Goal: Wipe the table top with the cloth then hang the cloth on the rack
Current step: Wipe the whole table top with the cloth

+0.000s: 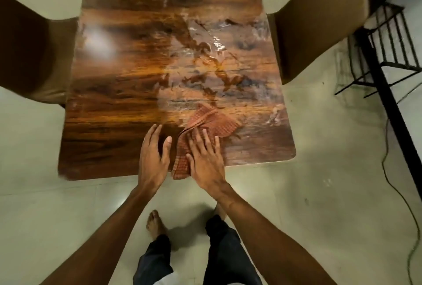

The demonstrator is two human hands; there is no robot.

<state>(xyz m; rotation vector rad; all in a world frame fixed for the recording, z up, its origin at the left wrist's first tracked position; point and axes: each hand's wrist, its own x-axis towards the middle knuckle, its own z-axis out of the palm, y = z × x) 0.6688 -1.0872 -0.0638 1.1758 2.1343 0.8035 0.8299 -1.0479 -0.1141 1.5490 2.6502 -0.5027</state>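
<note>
An orange checked cloth (212,122) lies crumpled near the front edge of the glossy dark wooden table (127,92). My right hand (205,159) lies flat on the cloth's near part, fingers spread, pressing it down. My left hand (154,154) rests on the bare wood just left of the cloth, fingers apart, its thumb close to the cloth's edge. Wet streaks and puddles (212,56) cover the table's right half. A black metal rack (388,49) stands on the floor at the right.
Two brown chairs flank the table, one at the left (34,51) and one at the right (319,22). A thin cable (386,166) trails over the pale floor at the right. My bare feet and dark trousers show below the table's front edge.
</note>
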